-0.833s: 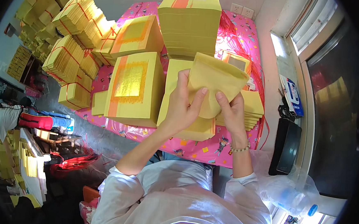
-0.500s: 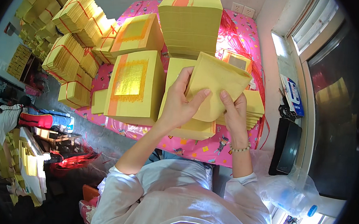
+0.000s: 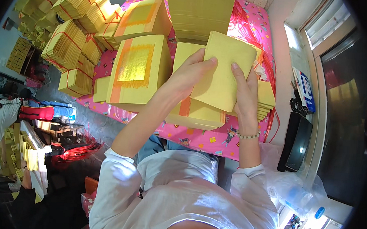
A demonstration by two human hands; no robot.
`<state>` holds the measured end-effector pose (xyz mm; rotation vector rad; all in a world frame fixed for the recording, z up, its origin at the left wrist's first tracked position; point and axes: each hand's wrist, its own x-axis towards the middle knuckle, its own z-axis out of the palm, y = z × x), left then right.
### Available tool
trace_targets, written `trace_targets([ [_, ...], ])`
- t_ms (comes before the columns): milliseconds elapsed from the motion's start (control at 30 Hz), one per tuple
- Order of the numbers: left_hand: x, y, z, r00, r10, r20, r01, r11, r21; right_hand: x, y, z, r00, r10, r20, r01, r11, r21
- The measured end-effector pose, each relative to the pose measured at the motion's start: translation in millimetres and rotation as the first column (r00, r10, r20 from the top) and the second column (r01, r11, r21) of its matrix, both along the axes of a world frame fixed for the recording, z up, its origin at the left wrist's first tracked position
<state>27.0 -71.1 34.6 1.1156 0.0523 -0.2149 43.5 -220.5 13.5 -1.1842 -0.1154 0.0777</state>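
Between my hands is a thin sheaf of yellow paper (image 3: 225, 77), raised and tilted above the table. My left hand (image 3: 192, 71) grips its left side, thumb across the face. Along the right edge, my right hand (image 3: 246, 91) closes on it with the thumb on top. Beneath the sheaf lies a low stack of yellow paper with an orange stripe (image 3: 200, 117), partly covered by it. To the left stands a thick paper stack with a gold foil square (image 3: 134, 65). A tall yellow paper stack (image 3: 200, 12) rises behind my hands.
A pink patterned cloth (image 3: 207, 143) covers the table. Bundles tied with red string (image 3: 66, 40) are piled at the left. Red strands (image 3: 244, 21) hang at the back right. By the window lies a black case (image 3: 295, 142). Another person (image 3: 9, 114) is at far left.
The sheaf has turned more upright and flattened out; before, it was slanted and bowed with an edge gaping. Both hands have shifted with it. The view has tipped slightly downward.
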Motion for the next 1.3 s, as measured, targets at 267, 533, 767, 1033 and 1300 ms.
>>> trace_targets([
  [267,1.5,-0.4,-1.4,1.0,0.008,0.025,-0.01,0.996,0.09,2.0,-1.1,-3.5,0.999,0.036,0.011,-0.035,0.999,-0.013],
  [533,-11.4,-16.4,-10.6,0.898,0.144,0.417,-0.231,0.959,0.166,-4.1,-8.9,-2.1,0.979,0.022,0.203,0.005,0.991,-0.133],
  [767,-25.0,-17.0,-8.9,0.869,0.12,0.48,-0.274,0.924,0.265,-2.7,-21.5,3.8,0.98,0.0,0.197,0.007,0.999,-0.035],
  [1033,-31.4,-17.6,-6.1,0.877,0.15,0.456,-0.279,0.933,0.229,-8.2,-18.2,12.9,0.972,-0.072,0.222,0.077,0.997,-0.015],
  [1300,-35.6,-16.5,-5.6,0.886,0.166,0.432,-0.276,0.939,0.205,-8.7,-17.0,16.5,0.97,-0.091,0.226,0.109,0.992,-0.068],
])
